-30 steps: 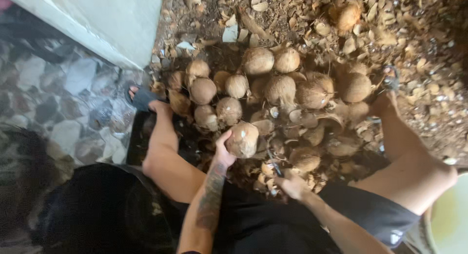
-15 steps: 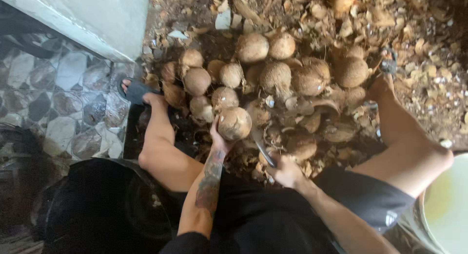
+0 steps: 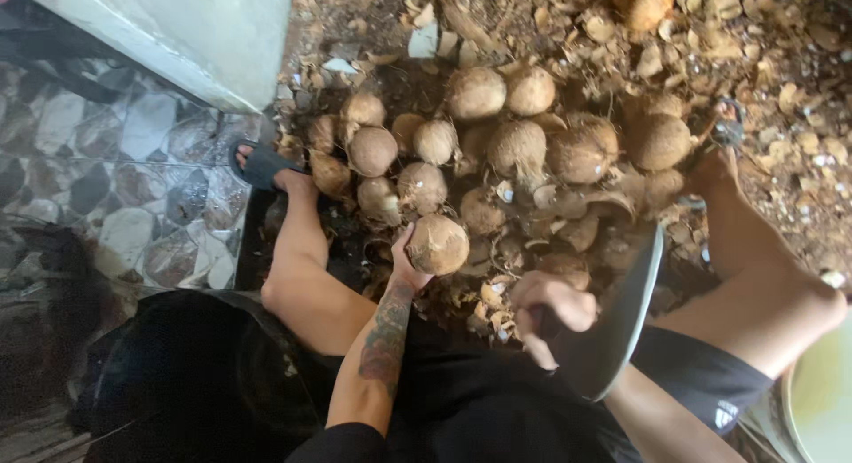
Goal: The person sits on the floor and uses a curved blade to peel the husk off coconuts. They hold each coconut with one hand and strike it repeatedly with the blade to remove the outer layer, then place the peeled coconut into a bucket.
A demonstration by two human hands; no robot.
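- Patterned grey and white floor tiles (image 3: pixel 133 152) fill the far left of what we see, and a pale wall corner (image 3: pixel 204 37) juts in above them.
- Next to the tiles, our left foot in a dark sandal (image 3: pixel 262 166) rests at the edge of the pile, with the bent leg running back toward our dark shorts (image 3: pixel 461 410).
- Our left hand (image 3: pixel 404 263), on a tattooed forearm, holds a husked brown coconut (image 3: pixel 437 244); the grip is curled round its left and lower side, the fingers pressed onto the shell.
- That coconut sits at the near edge of a heap of coconuts (image 3: pixel 497 143), just in front of our lap and between our two legs.
- Bits of broken husk (image 3: pixel 493 303) lie under and just right of it.
- Our right hand (image 3: pixel 550 308) is close to the right of the held coconut, its grip clenched tight round the handle of a big knife (image 3: pixel 621 312).
- The wide grey blade slants up and to the right, blurred, with its tip near our right shin.
- Further right, our right leg reaches out to a foot by a dark sandal strap (image 3: pixel 728 130).
- Dry husk scraps (image 3: pixel 799 63) cover the ground at the upper right.
- A pale rounded rim (image 3: pixel 821 401), perhaps a basin, cuts into the lower right corner; we cannot tell more of it.
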